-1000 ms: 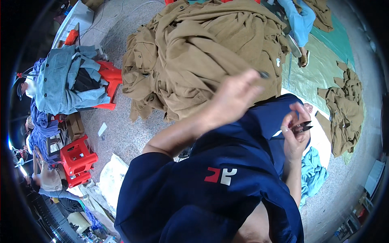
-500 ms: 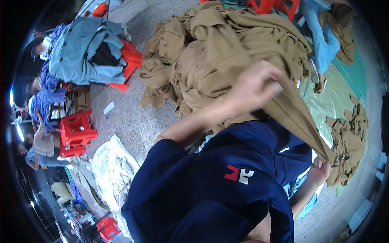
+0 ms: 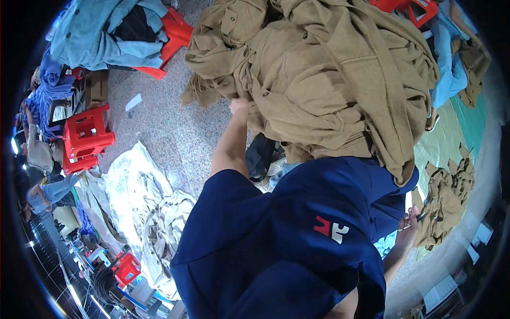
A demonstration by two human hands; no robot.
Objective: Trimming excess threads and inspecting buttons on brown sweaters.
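**Reaching into the khaki heap**

Garments fill my view: the left hand (image 3: 239,106) stretches up to the pile of khaki garments (image 3: 329,80) on the floor (image 3: 170,138), fingers closed on a fold at its edge. The right hand (image 3: 410,226), low beside the navy shirt (image 3: 287,239), pinches a small dark tool (image 3: 419,217). I judge one piece is being picked out; freeing it needs a steady pull.

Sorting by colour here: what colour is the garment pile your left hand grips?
Khaki-brown pile, left hand; head view.
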